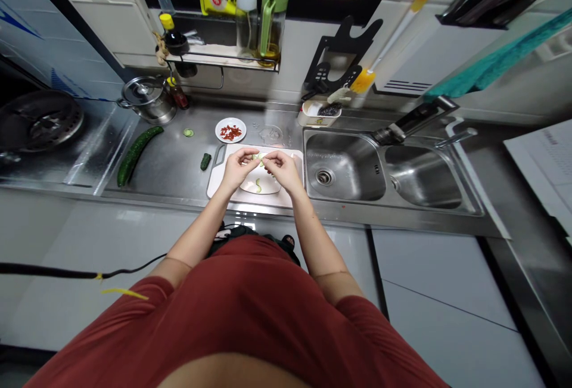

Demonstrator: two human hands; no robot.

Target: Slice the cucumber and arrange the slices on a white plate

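I find the left hand [235,170] and right hand [282,172] pinching a thin cucumber slice [258,157], fingers closed on it, above a white plate [261,185] on the cutting board [218,185]. Risk noted: a wet slice could slip or tear under that pinch, falling toward the steel counter [179,182] or sink [342,164].

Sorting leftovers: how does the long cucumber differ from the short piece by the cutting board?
The long cucumber far outsizes the short cucumber piece. It lies well left of the cutting board; the piece sits at the board's edge. Both are dark green on the steel counter.
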